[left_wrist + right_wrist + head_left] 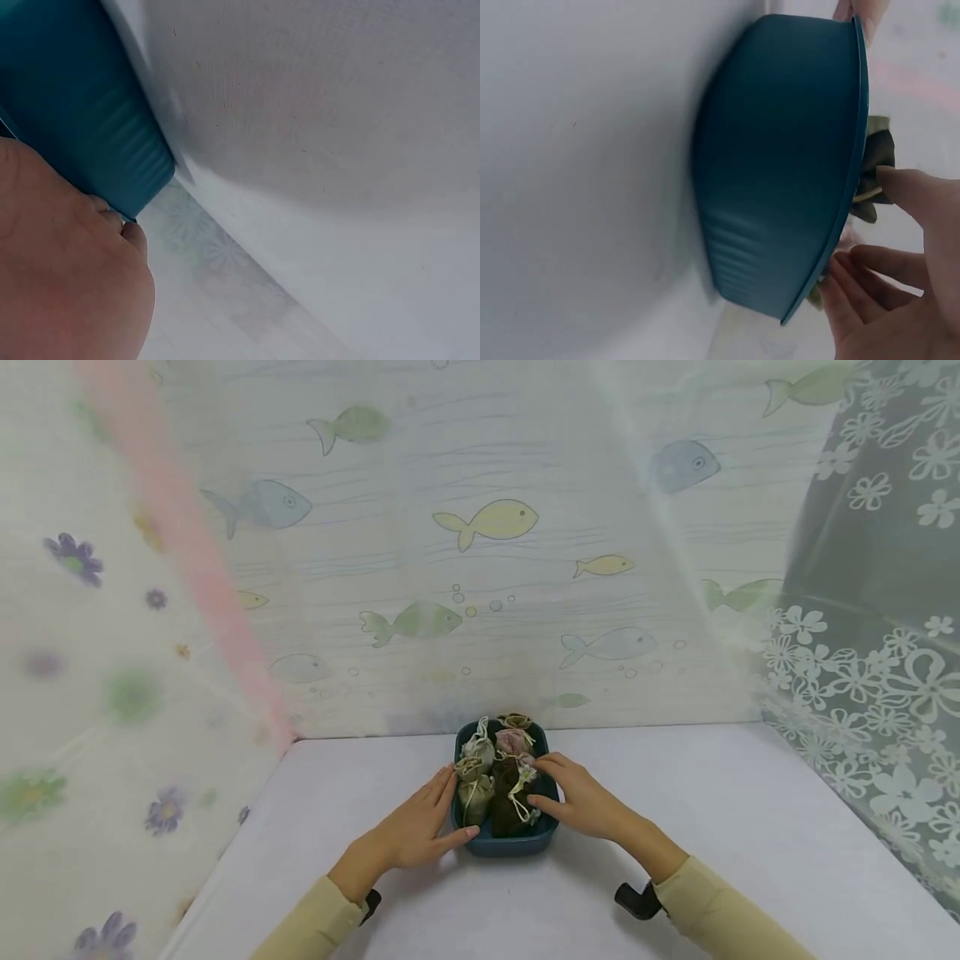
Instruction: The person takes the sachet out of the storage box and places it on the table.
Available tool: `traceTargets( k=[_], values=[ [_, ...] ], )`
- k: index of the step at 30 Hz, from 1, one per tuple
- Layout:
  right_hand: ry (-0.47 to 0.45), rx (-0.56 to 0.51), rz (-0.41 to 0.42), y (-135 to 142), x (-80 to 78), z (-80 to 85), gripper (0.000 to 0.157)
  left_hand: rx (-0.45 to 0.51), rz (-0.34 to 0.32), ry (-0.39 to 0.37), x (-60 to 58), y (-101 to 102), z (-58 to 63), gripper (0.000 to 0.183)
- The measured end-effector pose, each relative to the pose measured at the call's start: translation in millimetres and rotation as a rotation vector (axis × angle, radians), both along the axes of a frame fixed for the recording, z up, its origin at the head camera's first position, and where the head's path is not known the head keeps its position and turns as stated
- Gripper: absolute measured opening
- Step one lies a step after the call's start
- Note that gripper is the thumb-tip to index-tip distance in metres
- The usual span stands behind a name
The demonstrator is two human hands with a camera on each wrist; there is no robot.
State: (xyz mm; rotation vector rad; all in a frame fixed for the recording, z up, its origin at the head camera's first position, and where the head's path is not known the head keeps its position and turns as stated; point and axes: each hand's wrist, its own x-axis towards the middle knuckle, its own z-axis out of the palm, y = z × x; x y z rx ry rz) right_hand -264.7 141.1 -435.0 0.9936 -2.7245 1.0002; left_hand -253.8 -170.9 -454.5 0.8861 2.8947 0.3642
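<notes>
A dark blue plastic basin point(513, 846) holds several small drawstring pouches. They include an olive-green pouch point(476, 799), a dark brown pouch point(505, 814) with a white flower and cord, and a pink pouch point(513, 742). My left hand point(412, 821) rests along the basin's left side, its fingers nearly straight and its thumb at the near rim. Over the right rim reaches my right hand point(581, 797), thumb and fingers spread apart. In the right wrist view its thumb touches a dark pouch point(877, 161); its other fingertips are partly hidden behind the rim.
The basin stands on a white-covered table point(360, 768), near its back edge. Behind it hangs a pale fish-print curtain point(495, 568). Floral sheets flank the table left and right. A black wrist mount point(637, 902) is at the right sleeve.
</notes>
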Motion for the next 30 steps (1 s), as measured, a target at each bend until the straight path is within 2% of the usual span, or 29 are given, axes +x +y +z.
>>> traceTargets(
  k=[7,13,22,30],
  values=[
    [0.007,-0.052,0.005,-13,-6.2,-5.1,0.048,-0.039,-0.009,0.003,0.4,3,3.7,0.101],
    [0.064,-0.044,-0.027,-23,-10.8,-12.4,0.033,-0.072,-0.004,0.019,-0.3,3,2.1,0.103],
    [0.013,-0.051,-0.097,-33,-8.8,-14.6,0.026,-0.065,-0.011,0.035,-3.2,1,-5.2,0.103],
    [0.024,-0.016,-0.102,-34,-8.6,-15.8,0.017,-0.059,0.001,0.013,-1.8,1,-2.3,0.104]
  ],
)
